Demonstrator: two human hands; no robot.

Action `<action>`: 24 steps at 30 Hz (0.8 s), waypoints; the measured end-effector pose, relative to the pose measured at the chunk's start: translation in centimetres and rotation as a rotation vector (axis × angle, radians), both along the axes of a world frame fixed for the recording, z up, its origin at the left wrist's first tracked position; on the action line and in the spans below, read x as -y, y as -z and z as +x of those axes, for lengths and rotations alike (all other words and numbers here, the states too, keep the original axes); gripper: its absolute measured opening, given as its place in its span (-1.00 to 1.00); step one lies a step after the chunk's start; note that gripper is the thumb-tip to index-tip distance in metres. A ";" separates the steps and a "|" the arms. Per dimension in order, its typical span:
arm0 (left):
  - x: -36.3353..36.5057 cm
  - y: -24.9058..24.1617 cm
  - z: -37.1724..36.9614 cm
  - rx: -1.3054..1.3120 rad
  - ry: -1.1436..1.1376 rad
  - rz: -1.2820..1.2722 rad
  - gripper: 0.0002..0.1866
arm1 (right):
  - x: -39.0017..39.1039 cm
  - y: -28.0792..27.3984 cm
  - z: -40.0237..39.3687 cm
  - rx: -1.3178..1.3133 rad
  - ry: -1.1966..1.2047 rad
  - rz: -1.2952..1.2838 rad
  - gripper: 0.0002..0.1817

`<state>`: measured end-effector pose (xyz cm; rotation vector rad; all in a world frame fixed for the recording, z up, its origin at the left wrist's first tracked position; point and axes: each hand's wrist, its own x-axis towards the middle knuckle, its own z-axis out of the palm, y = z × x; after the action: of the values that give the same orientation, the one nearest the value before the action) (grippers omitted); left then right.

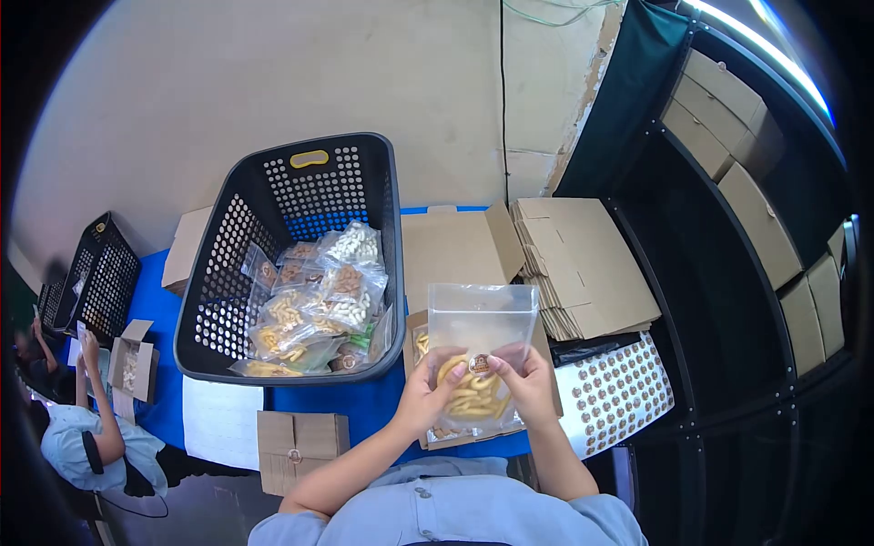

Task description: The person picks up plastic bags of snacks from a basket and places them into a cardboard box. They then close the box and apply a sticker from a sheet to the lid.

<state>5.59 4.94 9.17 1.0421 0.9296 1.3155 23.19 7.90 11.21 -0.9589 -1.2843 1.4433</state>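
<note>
Between my hands is a clear plastic pouch (pixel 481 318) of yellow curved snack pieces, held upright in front of my chest. My left hand (pixel 430 389) grips its left side, and my right hand (pixel 523 386) grips the right side. Both thumbs lie on the front, beside a round brown sticker (pixel 479 365). Behind and below the pouch stands an open cardboard box (pixel 452 253) with more pouches in it, partly hidden. A large black basket (pixel 289 372) to the left holds several pouches of white, brown and yellow snacks (pixel 350 282).
A stack of flattened cardboard boxes (pixel 587 264) lies right of the open box. In front of it is a sheet of round stickers (pixel 619 391). A closed carton (pixel 302 446) and white paper (pixel 221 420) are at left. Another person (pixel 100 446) works at far left; shelves (pixel 719 273) stand right.
</note>
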 end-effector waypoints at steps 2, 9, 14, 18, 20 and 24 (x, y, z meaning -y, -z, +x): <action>0.1 2.2 -0.1 0.021 -0.034 -0.028 -0.60 | 0.3 2.0 -1.1 -0.113 0.095 -0.076 -0.75; 1.8 3.7 -0.3 -0.047 -0.145 -0.214 -0.65 | 1.1 4.3 -1.5 -0.084 -0.009 -0.166 -0.66; 1.9 5.2 -0.6 0.081 -0.187 -0.192 -0.55 | 0.6 4.6 -1.9 -0.166 -0.051 -0.238 -0.66; 2.8 4.3 -0.1 -0.187 -0.113 -0.103 -0.46 | 1.3 4.6 -2.6 -0.029 0.019 -0.162 -0.66; 3.0 5.1 0.0 -0.207 -0.114 -0.055 -0.40 | 1.3 5.0 -2.5 -0.031 0.059 -0.206 -0.66; 2.9 6.1 -0.3 -0.173 -0.107 -0.064 -0.26 | 1.5 5.2 -2.4 0.007 0.033 -0.132 -0.67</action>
<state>5.28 2.04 3.02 1.0818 1.1639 1.2889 20.74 6.37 6.01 -1.0680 -1.1843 1.5143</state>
